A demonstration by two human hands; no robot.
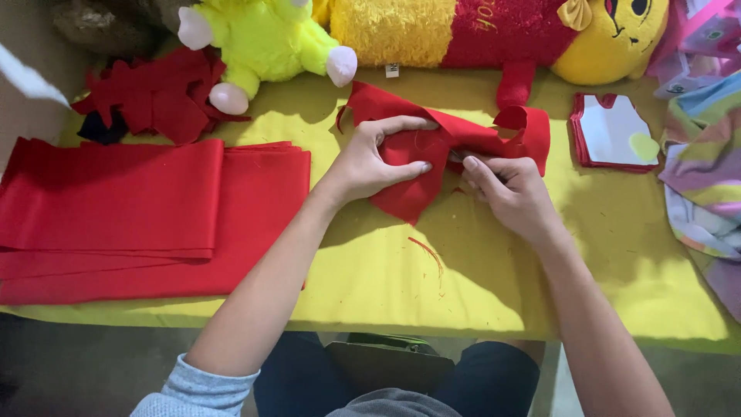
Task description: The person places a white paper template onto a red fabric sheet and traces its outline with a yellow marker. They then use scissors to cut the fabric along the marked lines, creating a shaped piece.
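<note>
Bright, even light from above; soft shadows on the yellow tablecloth [401, 286]; sharp focus, little blur.

Right hand [511, 193]: fingertips tucked under red fabric piece [432, 154], grip unclear; small object at fingertips, too hidden to identify. Yellow-green plush toy [266, 42]: head cut by top edge. Red-and-yellow plush [494, 31]: upper part cut by top edge. Folded red cloth stack [147, 216]: left end cut by frame. Striped fabric [706, 177]: runs off right edge. Dark item [100, 127] under red scraps [158, 96]: mostly covered, unidentifiable.
</note>
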